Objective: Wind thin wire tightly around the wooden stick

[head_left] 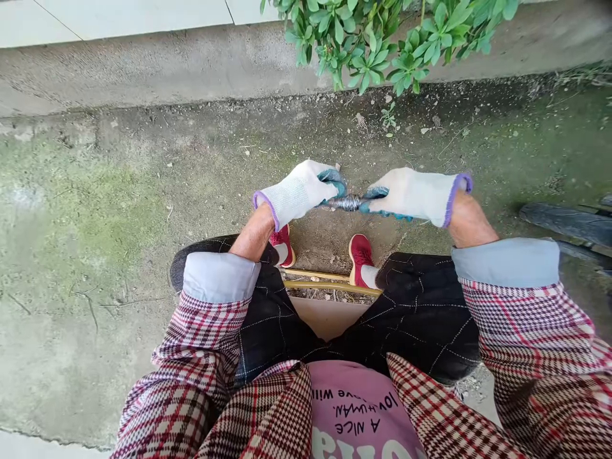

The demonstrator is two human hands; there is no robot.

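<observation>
A seated person, seen from above, holds both gloved hands out in front of the knees. Between the hands is a short silvery coil (350,203) that looks like wound wire. The left hand (319,183) has its fingers closed on the coil's near end, where a darker, narrower part runs under the thumb. The right hand (391,192) pinches the opposite end, thumb uppermost, fingers curled beneath. The movement is slightly blurred and the fingers cover both ends, so the piece may be a spring or wire wrapped about a thin rod.

As far as can be judged, the turns between the hands are already wound and bunched together; no loose strand shows, and whether any winding or unwinding is left cannot be told.

The work gloves (425,196) are white with blue-green palms and purple cuffs. Below the left hand is one red shoe (283,247); below the right hand is its mate. Nearer the body, two yellowish bars (335,287) cross between the legs. Beyond the hands, a leafy plant (368,38) overhangs a low concrete edge (143,73). Well to the right of the right hand lies part of a dark tyre (564,223).
</observation>
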